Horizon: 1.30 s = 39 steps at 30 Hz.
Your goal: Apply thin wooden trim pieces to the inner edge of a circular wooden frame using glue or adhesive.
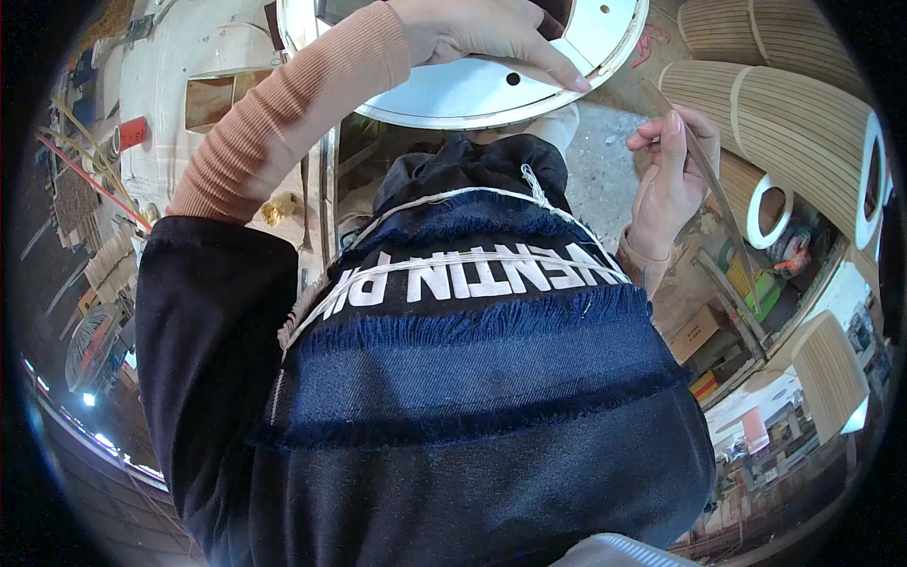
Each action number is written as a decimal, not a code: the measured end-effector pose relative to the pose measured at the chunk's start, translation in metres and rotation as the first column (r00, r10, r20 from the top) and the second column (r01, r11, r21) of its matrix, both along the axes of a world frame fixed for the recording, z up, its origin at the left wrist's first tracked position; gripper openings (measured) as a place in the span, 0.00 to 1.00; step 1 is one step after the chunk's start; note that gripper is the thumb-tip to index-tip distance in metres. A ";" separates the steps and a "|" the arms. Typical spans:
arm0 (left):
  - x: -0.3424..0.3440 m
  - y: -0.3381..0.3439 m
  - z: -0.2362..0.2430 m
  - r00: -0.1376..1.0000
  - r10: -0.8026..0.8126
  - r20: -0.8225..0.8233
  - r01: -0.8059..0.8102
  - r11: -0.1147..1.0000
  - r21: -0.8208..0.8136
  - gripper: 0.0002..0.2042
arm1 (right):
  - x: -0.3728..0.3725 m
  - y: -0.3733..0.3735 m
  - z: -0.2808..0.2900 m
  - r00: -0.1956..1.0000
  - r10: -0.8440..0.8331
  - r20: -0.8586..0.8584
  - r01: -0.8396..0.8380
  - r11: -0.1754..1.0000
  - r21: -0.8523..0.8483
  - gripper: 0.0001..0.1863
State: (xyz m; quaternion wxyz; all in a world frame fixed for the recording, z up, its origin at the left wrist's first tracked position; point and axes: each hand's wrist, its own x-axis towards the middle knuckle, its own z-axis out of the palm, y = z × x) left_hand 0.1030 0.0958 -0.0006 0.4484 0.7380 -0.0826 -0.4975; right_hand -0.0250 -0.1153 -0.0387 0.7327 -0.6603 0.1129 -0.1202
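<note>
A large round white panel with small dark holes and a dark central opening is at the top of the view, cut off by the upper edge. My left hand lies across it, closed over the panel's band, thumb stretched to the outer rim and other fingers bent near the opening. At the right, my right hand is raised, pinching a long thin wooden strip between thumb and fingers. The strip's upper end points toward the panel's rim, and its lower end slants down to the right.
Large slatted wooden drum shells lie at the right, some with white rings at their ends. Below them is a cardboard box. A fan and an open wooden box are on the left. Grey floor shows beneath the panel.
</note>
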 end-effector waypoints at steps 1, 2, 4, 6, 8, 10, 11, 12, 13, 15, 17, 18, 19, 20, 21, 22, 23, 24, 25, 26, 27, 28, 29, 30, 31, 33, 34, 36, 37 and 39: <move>-0.001 0.000 0.000 0.999 0.001 -0.032 -0.001 1.000 -0.004 0.44 | -0.001 0.000 0.001 1.000 -0.004 0.001 0.004 1.000 -0.008 0.08; -0.001 0.000 0.000 0.998 0.002 -0.063 -0.003 1.000 -0.008 0.44 | -0.002 0.001 0.001 1.000 -0.008 0.004 0.008 1.000 -0.016 0.08; -0.001 0.001 -0.004 1.000 -0.018 -0.019 0.019 1.000 0.024 0.44 | -0.003 0.002 0.001 1.000 -0.007 0.019 0.007 1.000 -0.012 0.08; -0.003 0.003 -0.005 0.999 -0.039 0.023 0.037 0.998 0.059 0.44 | -0.003 0.003 0.001 0.999 -0.004 0.034 0.005 1.000 -0.006 0.08; -0.005 0.002 0.001 1.000 -0.021 0.012 0.021 1.000 0.003 0.44 | -0.005 0.001 0.003 0.995 0.038 0.091 -0.036 0.999 -0.024 0.08; -0.004 0.006 0.000 0.996 -0.049 0.070 0.048 0.999 0.016 0.44 | -0.008 -0.001 0.006 0.988 0.115 0.105 -0.111 0.993 -0.038 0.09; -0.003 0.008 -0.001 0.989 -0.080 0.126 0.077 0.997 0.031 0.45 | -0.009 -0.001 0.009 0.975 0.188 0.117 -0.183 0.982 -0.054 0.09; -0.003 0.012 -0.002 0.989 -0.077 0.126 0.074 0.997 0.029 0.45 | -0.011 0.000 0.013 0.975 0.191 0.117 -0.186 0.981 -0.055 0.09; -0.004 0.017 -0.003 0.982 -0.116 0.147 0.117 0.993 0.006 0.45 | -0.012 0.004 0.020 0.974 0.219 0.064 -0.215 0.974 -0.072 0.08; -0.003 0.025 0.000 0.970 -0.195 0.147 0.205 0.978 -0.050 0.45 | -0.011 0.004 0.024 0.950 0.313 0.011 -0.310 0.944 -0.113 0.08; -0.009 0.031 -0.011 0.973 -0.149 0.179 0.167 0.981 -0.093 0.44 | -0.006 0.005 0.026 0.913 0.406 0.047 -0.391 0.900 -0.191 0.09; -0.011 0.033 -0.016 0.972 -0.107 0.208 0.137 0.981 -0.135 0.42 | -0.004 0.007 0.029 0.868 0.491 0.075 -0.457 0.848 -0.268 0.10; -0.006 0.031 -0.009 0.973 -0.105 0.205 0.136 0.980 -0.144 0.42 | -0.002 0.009 0.033 0.862 0.506 0.042 -0.475 0.833 -0.285 0.11; 0.002 0.027 0.010 0.975 -0.166 0.151 0.180 0.980 -0.082 0.37 | -0.001 0.009 0.033 0.859 0.511 0.040 -0.480 0.829 -0.286 0.11; 0.007 0.025 0.020 0.971 -0.223 0.092 0.226 0.974 -0.023 0.32 | 0.001 0.009 0.033 0.858 0.514 -0.008 -0.488 0.808 -0.330 0.11; 0.006 0.026 0.020 0.972 -0.214 0.092 0.217 0.976 -0.024 0.32 | 0.002 0.009 0.035 0.854 0.517 -0.055 -0.498 0.783 -0.373 0.11; 0.006 0.027 0.020 0.975 -0.206 0.078 0.210 0.977 -0.043 0.33 | 0.003 0.010 0.036 0.850 0.524 -0.056 -0.505 0.778 -0.374 0.11; 0.007 0.028 0.019 0.978 -0.199 0.063 0.203 0.977 -0.061 0.35 | 0.004 0.010 0.038 0.850 0.520 -0.083 -0.509 0.771 -0.383 0.11; 0.006 0.029 0.017 0.977 -0.191 0.091 0.200 0.974 -0.104 0.35 | 0.005 0.010 0.038 0.851 0.513 -0.112 -0.512 0.764 -0.393 0.11; 0.006 0.029 0.016 0.979 -0.185 0.090 0.194 0.975 -0.106 0.35 | 0.006 0.010 0.037 0.848 0.518 -0.114 -0.517 0.760 -0.394 0.11; 0.007 0.029 0.017 0.982 -0.182 0.049 0.186 0.977 -0.102 0.35 | 0.007 0.011 0.036 0.850 0.516 -0.110 -0.511 0.756 -0.410 0.10; 0.006 0.029 0.019 0.984 -0.177 0.010 0.177 0.979 -0.097 0.35 | 0.008 0.012 0.036 0.851 0.514 -0.104 -0.505 0.751 -0.426 0.09; 0.006 0.030 0.016 0.985 -0.171 0.010 0.171 0.980 -0.099 0.35 | 0.010 0.013 0.037 0.848 0.520 -0.105 -0.510 0.746 -0.427 0.09; 0.006 0.030 0.012 0.986 -0.166 0.019 0.167 0.979 -0.115 0.35 | 0.011 0.014 0.039 0.844 0.526 -0.106 -0.511 0.725 -0.462 0.08; 0.006 0.030 0.011 0.986 -0.162 0.028 0.164 0.978 -0.132 0.35 | 0.012 0.016 0.040 0.840 0.531 -0.107 -0.509 0.704 -0.495 0.08; 0.008 0.031 0.011 0.985 -0.171 0.025 0.173 0.977 -0.128 0.35 | 0.014 0.018 0.041 0.841 0.531 -0.107 -0.504 0.695 -0.513 0.07; 0.008 0.032 0.012 0.982 -0.185 0.022 0.187 0.974 -0.125 0.35 | 0.015 0.019 0.043 0.844 0.526 -0.106 -0.496 0.688 -0.529 0.06; 0.008 0.033 0.007 0.982 -0.180 0.058 0.187 0.970 -0.154 0.35 | 0.019 0.023 0.053 0.835 0.529 -0.150 -0.519 0.667 -0.536 0.06; 0.008 0.033 0.007 0.979 -0.181 0.093 0.195 0.964 -0.178 0.35 | 0.022 0.025 0.058 0.829 0.524 -0.192 -0.536 0.651 -0.538 0.06; 0.005 0.035 0.009 0.976 -0.167 0.140 0.188 0.970 -0.156 0.34 | 0.028 0.028 0.065 0.804 0.553 -0.219 -0.576 0.631 -0.520 0.06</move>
